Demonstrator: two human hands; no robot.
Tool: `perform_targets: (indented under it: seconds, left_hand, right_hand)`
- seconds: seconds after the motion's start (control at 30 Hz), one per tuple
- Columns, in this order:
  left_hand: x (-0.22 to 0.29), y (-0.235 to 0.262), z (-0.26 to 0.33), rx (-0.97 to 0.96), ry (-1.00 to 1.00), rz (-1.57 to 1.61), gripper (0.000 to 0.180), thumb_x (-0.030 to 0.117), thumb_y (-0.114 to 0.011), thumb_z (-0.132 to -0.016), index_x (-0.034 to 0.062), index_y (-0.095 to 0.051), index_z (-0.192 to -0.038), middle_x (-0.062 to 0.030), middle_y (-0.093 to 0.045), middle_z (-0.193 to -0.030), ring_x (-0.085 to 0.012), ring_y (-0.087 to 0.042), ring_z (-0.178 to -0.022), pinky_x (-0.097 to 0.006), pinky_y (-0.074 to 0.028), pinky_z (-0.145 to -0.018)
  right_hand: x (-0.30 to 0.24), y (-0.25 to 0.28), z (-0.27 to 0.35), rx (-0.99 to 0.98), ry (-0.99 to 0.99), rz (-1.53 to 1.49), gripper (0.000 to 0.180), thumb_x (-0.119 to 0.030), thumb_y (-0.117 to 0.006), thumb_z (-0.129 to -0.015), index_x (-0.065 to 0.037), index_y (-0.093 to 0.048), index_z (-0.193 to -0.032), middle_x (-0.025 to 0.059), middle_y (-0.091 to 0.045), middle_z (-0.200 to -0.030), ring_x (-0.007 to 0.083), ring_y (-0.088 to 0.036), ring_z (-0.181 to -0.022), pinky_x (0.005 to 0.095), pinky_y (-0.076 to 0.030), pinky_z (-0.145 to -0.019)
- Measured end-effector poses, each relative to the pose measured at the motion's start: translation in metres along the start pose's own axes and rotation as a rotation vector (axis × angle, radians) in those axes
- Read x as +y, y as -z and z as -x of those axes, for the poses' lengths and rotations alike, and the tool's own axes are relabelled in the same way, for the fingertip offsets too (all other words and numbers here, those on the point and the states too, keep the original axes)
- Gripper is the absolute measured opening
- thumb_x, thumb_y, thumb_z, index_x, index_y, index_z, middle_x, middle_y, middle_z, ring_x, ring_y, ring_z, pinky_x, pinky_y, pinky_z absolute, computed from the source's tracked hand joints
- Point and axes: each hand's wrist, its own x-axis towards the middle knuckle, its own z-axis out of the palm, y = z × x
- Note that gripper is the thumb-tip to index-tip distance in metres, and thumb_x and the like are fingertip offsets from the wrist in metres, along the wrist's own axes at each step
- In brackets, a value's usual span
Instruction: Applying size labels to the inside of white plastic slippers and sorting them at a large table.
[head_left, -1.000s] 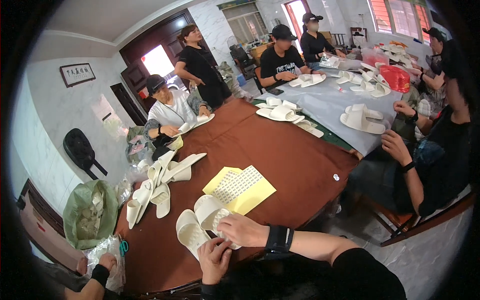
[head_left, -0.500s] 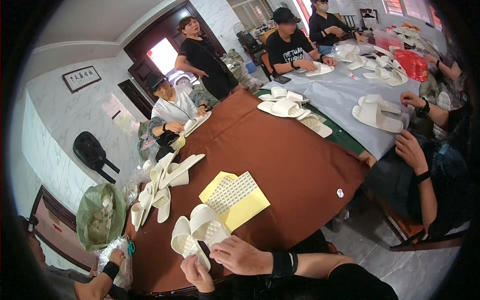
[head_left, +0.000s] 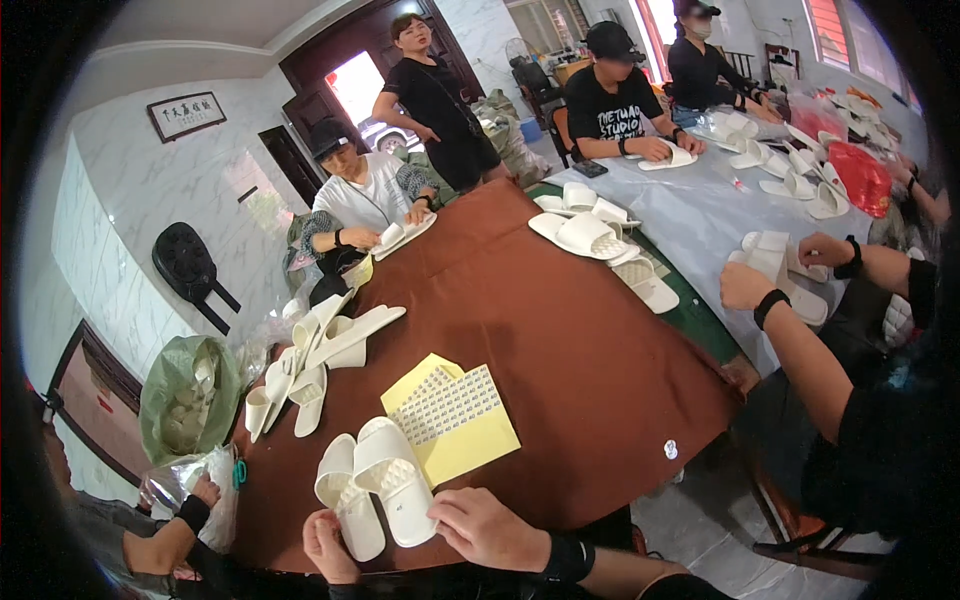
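Note:
Two white slippers lie side by side at the near edge of the brown table, toes pointing away from me. The right slipper [head_left: 408, 500] has a small dark-marked sticker [head_left: 400, 507] on its heel. My right hand [head_left: 492, 528] is closed, its fingertips at the right edge of that heel. Beside the heel of the left slipper [head_left: 362, 530] is my left hand [head_left: 328, 545], its fingers curled together; whatever they may hold is hidden. Yellow-backed sticker sheets [head_left: 465, 440], printed with rows of small marks, lie just beyond the slippers.
More white slippers are piled at the left [head_left: 310, 385] and far edge [head_left: 585, 235] of the brown table [head_left: 560, 380]. Green-handled scissors [head_left: 239, 473] and a green sack [head_left: 190, 400] are at left. Co-workers handle slippers around the grey-covered table [head_left: 700, 210]. One round sticker [head_left: 670, 450] sits at right.
My right hand has moved off the right slipper's heel to its edge, uncovering the sticker. My left hand has shifted slightly left. At right, a co-worker's hand has moved over the slippers there.

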Motion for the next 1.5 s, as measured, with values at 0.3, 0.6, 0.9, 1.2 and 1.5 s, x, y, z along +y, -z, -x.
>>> perform_targets:
  seconds: [0.3, 0.6, 0.9, 1.2, 1.5]
  left_hand:
    - [-0.041, 0.054, -0.030, 0.226, -0.056, -0.264, 0.021, 0.021, -0.051, -0.101, 0.0026, -0.062, -0.099, -0.0012, -0.060, -0.086, -0.0083, -0.053, -0.076, -0.022, -0.044, -0.067]
    - [-0.038, 0.043, -0.022, 0.272, -0.109, -0.395, 0.020, 0.016, -0.050, -0.101, -0.0009, -0.059, -0.094, -0.0040, -0.059, -0.086, -0.0110, -0.056, -0.080, -0.025, -0.049, -0.074]
    - [-0.042, 0.043, -0.020, 0.287, -0.136, -0.375, 0.019, 0.015, -0.050, -0.101, -0.0009, -0.059, -0.093, -0.0043, -0.059, -0.085, -0.0113, -0.055, -0.078, -0.026, -0.048, -0.074]
    - [-0.029, 0.085, -0.022, 0.446, 0.123, -0.113, 0.019, 0.027, -0.056, -0.097, 0.0086, -0.058, -0.101, -0.0019, -0.062, -0.078, -0.0110, -0.057, -0.064, -0.026, -0.045, -0.057]
    - [-0.126, 0.321, 0.063, -0.123, 0.405, -0.873, 0.021, 0.017, -0.060, -0.092, -0.0011, -0.064, -0.101, -0.0039, -0.064, -0.074, -0.0205, -0.060, -0.068, -0.031, -0.048, -0.057]
  right_hand:
    - [-0.004, 0.004, 0.001, -0.015, -0.010, 0.024, 0.023, -0.011, -0.067, -0.083, -0.006, -0.059, -0.104, 0.0114, -0.059, -0.108, 0.0293, -0.057, -0.102, 0.0416, -0.043, -0.087]
    - [-0.009, 0.008, -0.006, -0.008, -0.002, -0.019, 0.021, -0.009, -0.067, -0.082, -0.006, -0.059, -0.102, 0.0113, -0.058, -0.103, 0.0289, -0.057, -0.100, 0.0411, -0.044, -0.086]
    - [-0.010, 0.010, -0.005, -0.026, 0.021, -0.041, 0.022, -0.009, -0.067, -0.082, -0.005, -0.060, -0.102, 0.0108, -0.059, -0.104, 0.0288, -0.057, -0.099, 0.0413, -0.044, -0.086]
    - [-0.009, 0.012, -0.006, -0.022, 0.010, -0.069, 0.022, -0.007, -0.067, -0.081, -0.005, -0.060, -0.101, 0.0115, -0.059, -0.105, 0.0293, -0.057, -0.099, 0.0412, -0.044, -0.086]
    - [-0.012, 0.017, -0.010, -0.023, -0.024, -0.085, 0.022, -0.006, -0.067, -0.081, -0.005, -0.061, -0.101, 0.0114, -0.059, -0.105, 0.0291, -0.057, -0.098, 0.0408, -0.044, -0.085]
